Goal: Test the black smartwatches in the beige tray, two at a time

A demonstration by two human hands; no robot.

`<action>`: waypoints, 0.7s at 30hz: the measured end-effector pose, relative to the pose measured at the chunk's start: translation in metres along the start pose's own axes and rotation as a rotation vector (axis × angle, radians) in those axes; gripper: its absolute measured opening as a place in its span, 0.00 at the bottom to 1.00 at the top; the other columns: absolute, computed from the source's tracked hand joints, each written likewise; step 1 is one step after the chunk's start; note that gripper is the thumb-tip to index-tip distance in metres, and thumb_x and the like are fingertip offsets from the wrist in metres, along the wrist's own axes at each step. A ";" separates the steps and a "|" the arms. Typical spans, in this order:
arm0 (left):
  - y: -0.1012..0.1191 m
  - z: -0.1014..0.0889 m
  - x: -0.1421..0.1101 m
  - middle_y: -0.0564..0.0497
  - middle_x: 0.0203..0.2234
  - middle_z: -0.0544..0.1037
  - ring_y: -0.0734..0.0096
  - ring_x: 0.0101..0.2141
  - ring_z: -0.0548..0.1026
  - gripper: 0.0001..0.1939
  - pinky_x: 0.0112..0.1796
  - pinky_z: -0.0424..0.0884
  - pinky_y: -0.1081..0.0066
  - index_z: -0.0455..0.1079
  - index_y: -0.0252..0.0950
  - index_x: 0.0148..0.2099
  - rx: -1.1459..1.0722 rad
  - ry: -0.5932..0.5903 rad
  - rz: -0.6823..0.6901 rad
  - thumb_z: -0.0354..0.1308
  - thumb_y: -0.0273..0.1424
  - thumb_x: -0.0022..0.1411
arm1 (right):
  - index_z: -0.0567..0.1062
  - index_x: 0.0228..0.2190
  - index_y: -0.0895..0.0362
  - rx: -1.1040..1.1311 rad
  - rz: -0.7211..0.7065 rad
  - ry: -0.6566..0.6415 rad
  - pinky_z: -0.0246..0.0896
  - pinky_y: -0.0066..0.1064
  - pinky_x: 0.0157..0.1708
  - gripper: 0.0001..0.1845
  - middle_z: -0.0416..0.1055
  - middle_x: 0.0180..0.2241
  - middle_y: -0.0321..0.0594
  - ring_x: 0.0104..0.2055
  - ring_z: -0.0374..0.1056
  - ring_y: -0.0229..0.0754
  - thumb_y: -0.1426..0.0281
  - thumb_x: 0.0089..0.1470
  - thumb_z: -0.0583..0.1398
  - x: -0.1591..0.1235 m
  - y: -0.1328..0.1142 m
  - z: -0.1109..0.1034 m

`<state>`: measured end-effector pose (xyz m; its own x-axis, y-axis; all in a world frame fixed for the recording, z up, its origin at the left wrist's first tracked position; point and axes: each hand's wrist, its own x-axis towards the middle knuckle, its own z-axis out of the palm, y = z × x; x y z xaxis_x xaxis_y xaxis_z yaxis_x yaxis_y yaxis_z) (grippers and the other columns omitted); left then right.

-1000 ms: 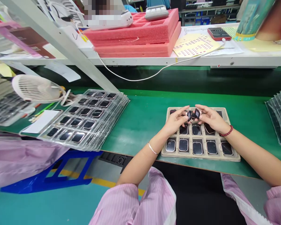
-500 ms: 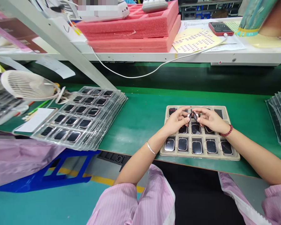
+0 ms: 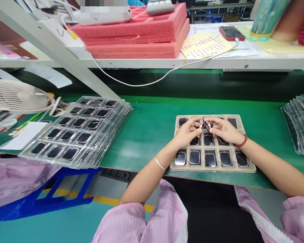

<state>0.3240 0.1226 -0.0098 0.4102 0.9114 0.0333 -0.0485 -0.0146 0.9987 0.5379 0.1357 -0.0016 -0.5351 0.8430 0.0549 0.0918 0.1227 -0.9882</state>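
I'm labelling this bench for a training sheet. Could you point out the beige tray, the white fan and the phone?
Beige tray [image 3: 202, 168]: head view, on its near rim.
White fan [image 3: 18, 96]: head view, on its grille.
Phone [image 3: 232, 33]: head view, on its dark upper face.

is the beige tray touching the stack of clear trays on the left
Apart. The head view shows green tabletop lying bare between the beige tray and the left stack of clear trays.

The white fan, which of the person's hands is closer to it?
Left. The left hand is over the beige tray, well right of the white fan; the right hand is over that tray too, but farther right.
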 end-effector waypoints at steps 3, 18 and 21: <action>-0.001 0.000 0.000 0.47 0.40 0.74 0.79 0.27 0.74 0.30 0.27 0.70 0.78 0.63 0.36 0.58 -0.017 0.016 -0.006 0.65 0.38 0.55 | 0.72 0.53 0.54 0.014 0.008 0.001 0.70 0.29 0.26 0.25 0.71 0.48 0.45 0.25 0.65 0.32 0.64 0.53 0.64 0.000 0.002 0.000; 0.005 0.005 0.001 0.46 0.39 0.78 0.73 0.31 0.77 0.21 0.31 0.73 0.74 0.67 0.33 0.51 0.005 0.157 -0.062 0.58 0.24 0.53 | 0.72 0.49 0.55 0.035 0.051 0.099 0.75 0.33 0.31 0.21 0.77 0.41 0.45 0.34 0.76 0.41 0.70 0.52 0.61 0.001 0.004 0.000; 0.004 0.006 0.000 0.46 0.40 0.77 0.71 0.35 0.77 0.21 0.36 0.74 0.72 0.67 0.34 0.50 0.000 0.162 -0.022 0.58 0.22 0.51 | 0.72 0.47 0.54 0.030 0.044 0.088 0.74 0.33 0.31 0.20 0.77 0.41 0.44 0.34 0.75 0.41 0.71 0.50 0.62 0.000 0.003 0.001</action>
<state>0.3294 0.1203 -0.0055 0.2584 0.9660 0.0049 -0.0408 0.0058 0.9992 0.5375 0.1353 -0.0048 -0.4550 0.8902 0.0224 0.0877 0.0698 -0.9937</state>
